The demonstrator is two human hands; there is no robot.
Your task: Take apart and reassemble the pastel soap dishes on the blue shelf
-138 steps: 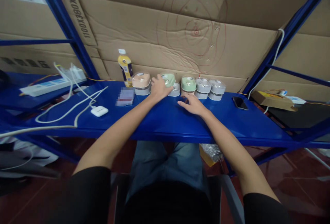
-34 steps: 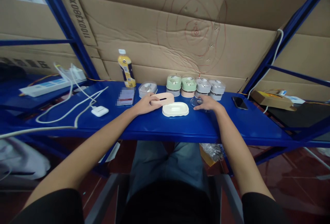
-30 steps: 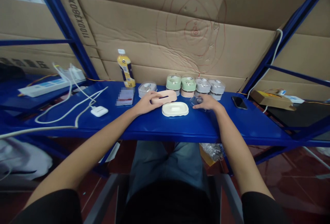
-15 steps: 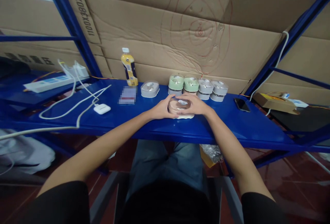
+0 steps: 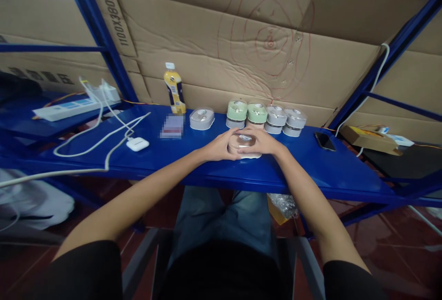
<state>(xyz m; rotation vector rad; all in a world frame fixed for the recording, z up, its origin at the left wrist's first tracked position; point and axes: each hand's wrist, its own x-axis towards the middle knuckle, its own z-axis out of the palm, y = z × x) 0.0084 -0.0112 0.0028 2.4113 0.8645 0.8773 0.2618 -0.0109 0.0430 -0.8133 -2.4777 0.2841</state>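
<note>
A pinkish-brown case with a clear lid [image 5: 243,141] sits near the front edge of the blue table [image 5: 165,164]. My left hand [image 5: 221,146] wraps round its left side, and my right hand [image 5: 264,142] wraps round its right side. A white rim shows under the case. Just behind my hands stand stacked cases, two with green tops [image 5: 236,111] [image 5: 257,113] and two grey [image 5: 276,115] [image 5: 294,119]. One single grey case [image 5: 202,119] lies to the left of them.
A yellow bottle [image 5: 175,90] stands at the back beside a blurred packet [image 5: 172,126]. White cables and a white earbud case [image 5: 137,144] lie at the left, with a power strip [image 5: 71,108] beyond. A phone [image 5: 324,141] and an open cardboard box [image 5: 371,139] are at the right.
The view has shifted slightly. Both hands stay round the pinkish-brown case, with no other clear movement.
</note>
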